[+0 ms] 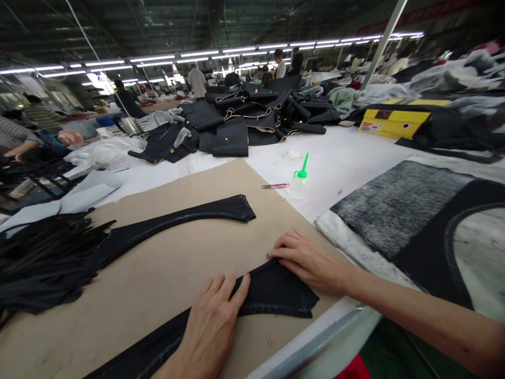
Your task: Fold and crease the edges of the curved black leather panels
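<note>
At 6 o'clock in view: left hand [211, 321], palm down on near dark fabric strip [276, 297]. Fingers [232, 289] stretched out, close together, pressed flat on cloth; clamped on nothing.

At 5 o'clock: right hand [307, 260], also palm down, on far edge of same strip's wide end. Fingers [286, 247] extended, side by side, pointing toward 9 o'clock; no pinch seen.

Strip position: lies along near edge of brown cardboard sheet [165, 273]. Runs from wide cut end at 5 o'clock down toward 7 o'clock, passing under left hand. Touches both hands.

Toward 11 o'clock from left hand: second dark strip [177, 221], long and curved, flat on same cardboard, apart from both hands. At 9 o'clock: heap of black strips [43, 258], loose, meeting left end of curved strip.

At 12 o'clock from right hand, off cardboard on white surface [347, 158]: clear squeeze bottle [299, 185] with green nozzle, upright. Pink snips [275, 186] just beside bottle, at its 9 o'clock.

At 3 o'clock: grey and black textured mat [394, 205]. At 12 o'clock, far back: pile of dark garment pieces [244, 118] with pale edging. At 2 o'clock: yellow box [392, 122], lying flat.

Beyond pile: other people standing at further surfaces, too small for detail.
</note>
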The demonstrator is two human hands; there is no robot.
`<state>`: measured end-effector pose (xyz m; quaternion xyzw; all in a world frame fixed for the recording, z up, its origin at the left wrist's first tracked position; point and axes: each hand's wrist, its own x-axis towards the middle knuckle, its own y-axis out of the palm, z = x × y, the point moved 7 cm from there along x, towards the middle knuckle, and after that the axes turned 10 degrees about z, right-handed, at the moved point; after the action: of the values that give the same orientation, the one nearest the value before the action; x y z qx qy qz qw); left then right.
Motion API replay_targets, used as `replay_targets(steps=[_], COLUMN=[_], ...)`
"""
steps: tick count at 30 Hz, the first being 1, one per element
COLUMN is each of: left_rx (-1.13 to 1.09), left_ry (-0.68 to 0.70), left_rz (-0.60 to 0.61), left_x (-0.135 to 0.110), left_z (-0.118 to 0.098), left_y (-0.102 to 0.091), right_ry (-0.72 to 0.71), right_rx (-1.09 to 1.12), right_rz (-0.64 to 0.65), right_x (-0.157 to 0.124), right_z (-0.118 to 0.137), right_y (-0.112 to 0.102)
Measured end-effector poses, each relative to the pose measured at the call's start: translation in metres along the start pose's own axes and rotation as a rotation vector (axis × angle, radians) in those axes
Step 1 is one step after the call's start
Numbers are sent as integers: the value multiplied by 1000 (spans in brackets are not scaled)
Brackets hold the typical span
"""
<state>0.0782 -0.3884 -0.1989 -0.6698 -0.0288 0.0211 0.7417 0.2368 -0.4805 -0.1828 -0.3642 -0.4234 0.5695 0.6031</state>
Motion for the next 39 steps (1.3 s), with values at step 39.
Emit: replay_targets(steps=[39], left_rx=[50], left_ry=[57], left_rz=[-64], left_x=[0], left_z=[-15], left_y=[1], right_ry=[670], right_rx=[77], right_rz=[-83], right_x=[1], right_z=[-13], right_y=[10])
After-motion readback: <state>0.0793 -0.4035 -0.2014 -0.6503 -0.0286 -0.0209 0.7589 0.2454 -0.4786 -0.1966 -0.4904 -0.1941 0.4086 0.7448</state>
